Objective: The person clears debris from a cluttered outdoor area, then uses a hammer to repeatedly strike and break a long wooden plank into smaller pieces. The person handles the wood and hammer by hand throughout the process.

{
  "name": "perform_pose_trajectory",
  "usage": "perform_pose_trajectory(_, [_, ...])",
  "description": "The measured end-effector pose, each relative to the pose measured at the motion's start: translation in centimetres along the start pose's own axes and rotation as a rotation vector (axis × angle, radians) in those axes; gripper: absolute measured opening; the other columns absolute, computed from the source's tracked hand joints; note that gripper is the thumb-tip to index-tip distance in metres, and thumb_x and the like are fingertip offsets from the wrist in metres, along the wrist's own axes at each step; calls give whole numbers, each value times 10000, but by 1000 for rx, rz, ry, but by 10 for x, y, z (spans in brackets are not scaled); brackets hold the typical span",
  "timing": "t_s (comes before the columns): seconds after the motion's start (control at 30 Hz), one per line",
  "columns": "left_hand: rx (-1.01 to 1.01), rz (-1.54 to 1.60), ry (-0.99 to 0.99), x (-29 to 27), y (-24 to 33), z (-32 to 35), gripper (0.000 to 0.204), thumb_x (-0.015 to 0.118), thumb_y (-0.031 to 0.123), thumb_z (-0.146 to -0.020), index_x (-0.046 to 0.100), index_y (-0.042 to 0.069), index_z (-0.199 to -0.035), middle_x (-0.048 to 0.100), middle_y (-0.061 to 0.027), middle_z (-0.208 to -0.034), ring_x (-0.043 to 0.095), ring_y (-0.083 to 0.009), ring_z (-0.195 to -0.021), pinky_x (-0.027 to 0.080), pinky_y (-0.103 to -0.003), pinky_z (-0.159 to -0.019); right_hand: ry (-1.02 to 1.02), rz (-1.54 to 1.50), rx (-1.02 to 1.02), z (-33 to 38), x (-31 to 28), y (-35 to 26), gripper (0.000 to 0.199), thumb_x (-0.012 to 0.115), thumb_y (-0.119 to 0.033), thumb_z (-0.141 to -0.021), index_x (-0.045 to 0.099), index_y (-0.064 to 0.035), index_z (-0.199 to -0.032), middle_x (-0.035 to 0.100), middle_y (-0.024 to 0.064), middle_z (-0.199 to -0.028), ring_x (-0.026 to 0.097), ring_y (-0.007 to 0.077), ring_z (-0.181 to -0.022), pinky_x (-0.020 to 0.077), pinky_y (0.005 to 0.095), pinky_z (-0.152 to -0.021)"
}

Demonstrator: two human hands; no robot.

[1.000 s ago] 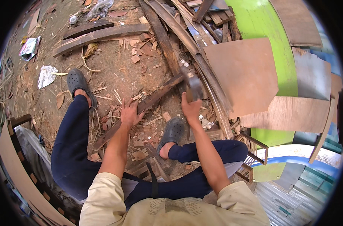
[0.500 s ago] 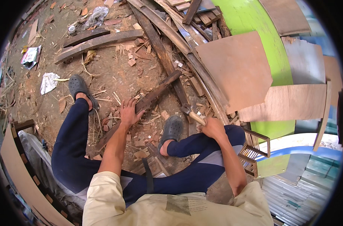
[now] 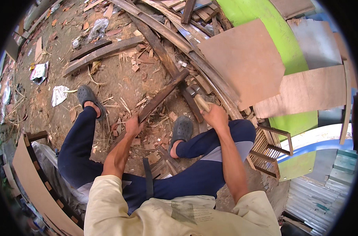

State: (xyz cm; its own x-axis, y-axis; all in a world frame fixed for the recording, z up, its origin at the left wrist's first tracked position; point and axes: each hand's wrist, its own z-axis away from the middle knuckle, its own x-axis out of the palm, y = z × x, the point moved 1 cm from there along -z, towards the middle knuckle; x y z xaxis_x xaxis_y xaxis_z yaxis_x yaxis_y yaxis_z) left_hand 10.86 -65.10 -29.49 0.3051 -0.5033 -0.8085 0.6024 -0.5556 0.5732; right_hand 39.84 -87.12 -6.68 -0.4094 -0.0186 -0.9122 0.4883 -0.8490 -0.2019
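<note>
My left hand (image 3: pixel 134 125) is wrapped round a dark, rough wooden strip (image 3: pixel 159 99) that runs from between my legs up to the right. Its far end rests across a long dark beam (image 3: pixel 155 44) on the ground. Closed on the pale wooden handle of a hammer (image 3: pixel 203 104), my right hand (image 3: pixel 216 116) is by my right knee. The hammer's metal head points away from me, just right of the strip's far end and apart from it. Wood chips (image 3: pixel 150 133) lie scattered under and around the strip.
Long boards (image 3: pixel 175 37) are piled ahead to the right, beside a brown plywood sheet (image 3: pixel 244 63) and a lime-green panel (image 3: pixel 283 43). A small slatted wooden frame (image 3: pixel 271 149) stands by my right knee. Curved planks (image 3: pixel 102 55) and a white scrap (image 3: pixel 60 95) lie at the far left.
My left hand has gone from resting with fingers spread on the strip to gripping it. The hammer, in my right hand, has moved farther from me. The view has turned slightly.
</note>
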Motion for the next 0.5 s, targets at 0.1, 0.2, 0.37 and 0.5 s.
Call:
perform_pose_trajectory(0.1, [-2,-12,4,6,15,-1,586,760,329,-798,542,28,-1252,673,-238,-965,657,-429,-935,521,-491,-793,-13,-85,50,1,-17,-7,363,717,-381,-848,721,-37,-961,699,244,-864,675,428,-858,511,509,-782])
perform_pose_trajectory(0.2, [-90,19,-76,4,19,-1,603,764,347,-799,551,24,-1262,673,-250,-987,660,-431,-943,525,-485,-809,-2,-99,90,3,-21,-1,365,711,-370,-859,719,-24,-975,700,259,-886,673,434,-881,508,514,-799])
perform_pose_trajectory(0.37, [-123,168,-140,-9,13,-10,636,756,441,-816,605,-9,-1239,699,-249,-1004,694,-377,-927,533,-457,-812,6,-83,81,2,-24,1,378,712,-377,-857,716,-14,-960,696,263,-876,671,438,-882,507,515,-799])
perform_pose_trajectory(0.5, [-268,461,-288,-27,3,-18,707,726,588,-813,679,-33,-1149,723,-200,-986,701,-308,-873,534,-421,-790,14,-90,79,-1,-21,-2,397,721,-390,-848,707,-7,-949,695,254,-876,670,433,-889,507,514,-801])
